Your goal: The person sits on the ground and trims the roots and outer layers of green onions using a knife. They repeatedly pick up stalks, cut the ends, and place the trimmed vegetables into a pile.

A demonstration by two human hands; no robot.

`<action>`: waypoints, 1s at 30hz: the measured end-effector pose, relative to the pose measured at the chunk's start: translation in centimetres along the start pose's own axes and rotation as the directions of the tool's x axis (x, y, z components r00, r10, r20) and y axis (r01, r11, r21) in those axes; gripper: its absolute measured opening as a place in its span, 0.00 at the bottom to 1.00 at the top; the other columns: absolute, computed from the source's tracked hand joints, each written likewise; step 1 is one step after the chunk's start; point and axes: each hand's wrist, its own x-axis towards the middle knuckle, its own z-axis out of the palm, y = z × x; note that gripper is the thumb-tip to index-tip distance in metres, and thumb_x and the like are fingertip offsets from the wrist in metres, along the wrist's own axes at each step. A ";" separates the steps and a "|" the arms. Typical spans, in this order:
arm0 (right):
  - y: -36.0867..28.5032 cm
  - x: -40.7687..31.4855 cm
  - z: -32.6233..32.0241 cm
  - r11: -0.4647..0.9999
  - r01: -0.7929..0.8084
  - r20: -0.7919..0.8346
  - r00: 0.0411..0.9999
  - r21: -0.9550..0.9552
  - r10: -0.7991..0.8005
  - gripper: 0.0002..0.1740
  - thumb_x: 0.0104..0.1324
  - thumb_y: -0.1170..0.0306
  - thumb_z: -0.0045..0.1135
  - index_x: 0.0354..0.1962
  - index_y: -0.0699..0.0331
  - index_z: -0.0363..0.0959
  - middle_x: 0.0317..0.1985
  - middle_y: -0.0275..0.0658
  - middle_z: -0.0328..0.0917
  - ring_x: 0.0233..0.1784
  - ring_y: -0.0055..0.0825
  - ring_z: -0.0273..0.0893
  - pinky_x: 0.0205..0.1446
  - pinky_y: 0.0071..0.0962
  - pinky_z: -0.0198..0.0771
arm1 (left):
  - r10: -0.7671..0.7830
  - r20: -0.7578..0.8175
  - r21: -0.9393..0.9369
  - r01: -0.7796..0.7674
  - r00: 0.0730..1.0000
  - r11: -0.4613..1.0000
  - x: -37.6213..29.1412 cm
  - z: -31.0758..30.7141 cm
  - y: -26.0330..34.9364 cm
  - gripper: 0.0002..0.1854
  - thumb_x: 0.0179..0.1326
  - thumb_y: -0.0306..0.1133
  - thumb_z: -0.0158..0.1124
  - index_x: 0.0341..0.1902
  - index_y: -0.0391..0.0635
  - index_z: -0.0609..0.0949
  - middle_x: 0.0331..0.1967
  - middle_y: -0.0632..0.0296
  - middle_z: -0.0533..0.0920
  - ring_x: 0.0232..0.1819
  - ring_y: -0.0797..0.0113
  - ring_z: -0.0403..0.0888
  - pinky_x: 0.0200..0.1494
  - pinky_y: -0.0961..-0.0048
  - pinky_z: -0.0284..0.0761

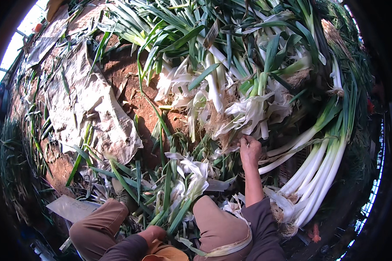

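My right hand [250, 147] reaches forward, its fingers curled at the lower edge of a large heap of leeks [215, 88] with white stalks, roots and loose outer skins. Whether it grips a root or skin there is too small to tell. My left hand [155, 233] rests low between my knees, beside green leek leaves [166, 195]; its fingers are partly hidden. Peeled white leek skins [196, 176] lie between the hands. On the right, a bunch of clean white leeks [323, 176] lies with its roots towards me. A long peeled strip [230, 248] drapes over my right thigh.
A dirty white sheet [91, 107] lies on brown soil [150, 107] at the left, strewn with leaf scraps. A flat board [72, 208] bearing writing is by my left knee. More leeks [336, 75] lie at the far right, and a small reddish object [314, 233] at the lower right.
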 end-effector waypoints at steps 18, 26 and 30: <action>1.7 0.1 1.1 0.999 -0.001 0.196 0.981 0.036 -0.007 0.21 0.62 0.67 0.59 0.50 0.72 0.72 0.45 0.51 0.80 0.47 0.40 0.78 0.54 0.34 0.69 | -0.076 -0.989 -0.124 -0.426 0.128 0.896 2.3 -45.6 8.6 0.10 0.61 0.32 0.57 0.39 0.37 0.77 0.31 0.39 0.81 0.35 0.42 0.81 0.42 0.54 0.75; 2.7 0.1 1.1 0.997 -0.065 0.215 0.975 0.051 0.053 0.18 0.59 0.71 0.58 0.46 0.72 0.72 0.41 0.48 0.79 0.43 0.36 0.76 0.52 0.34 0.69 | -0.334 -0.884 -0.266 -0.235 -0.328 0.935 -1.9 -47.5 1.3 0.25 0.61 0.38 0.60 0.54 0.27 0.72 0.51 0.36 0.77 0.53 0.46 0.76 0.57 0.56 0.70; 2.8 0.1 0.9 0.982 -0.116 0.244 0.967 0.152 0.077 0.17 0.58 0.73 0.59 0.45 0.71 0.72 0.40 0.46 0.79 0.42 0.33 0.75 0.50 0.31 0.69 | -0.582 -0.776 -0.524 -0.263 -0.244 0.810 -2.5 -54.6 -1.7 0.41 0.49 0.53 0.71 0.51 0.23 0.70 0.46 0.33 0.77 0.51 0.47 0.77 0.56 0.57 0.70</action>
